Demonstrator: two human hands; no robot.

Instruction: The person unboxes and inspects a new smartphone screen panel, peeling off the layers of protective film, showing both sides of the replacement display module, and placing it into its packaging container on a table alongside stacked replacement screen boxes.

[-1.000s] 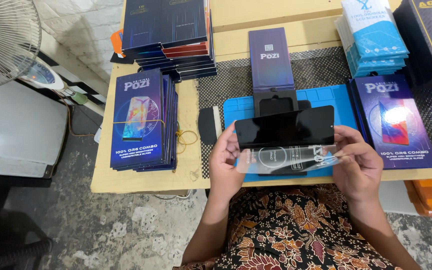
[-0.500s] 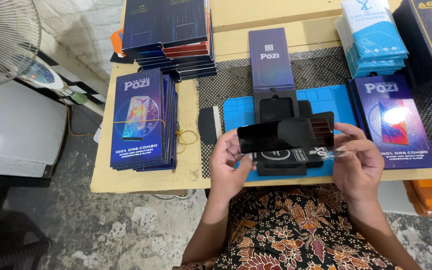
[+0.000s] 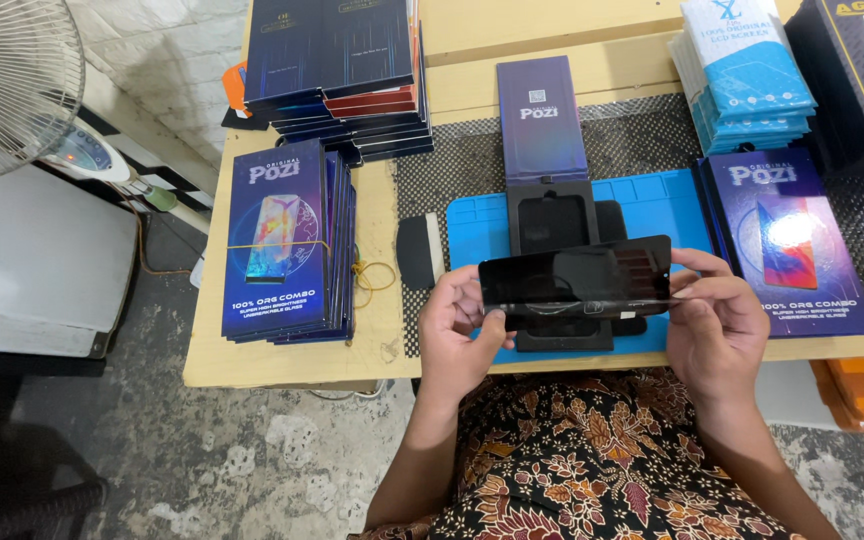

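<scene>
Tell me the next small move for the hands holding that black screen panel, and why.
Probably lower the black screen panel straight down toward the open black tray on the blue mat. The left hand and right hand pinch its two ends, holding it level, lengthwise across, right above that tray, so a short descent seems the likeliest step.

— What did the phone screen panel look like?
— Black, glossy, long and flat, held level and crosswise by its two short ends.
— Where was it?
— Raised above the near edge of the blue mat.
</scene>
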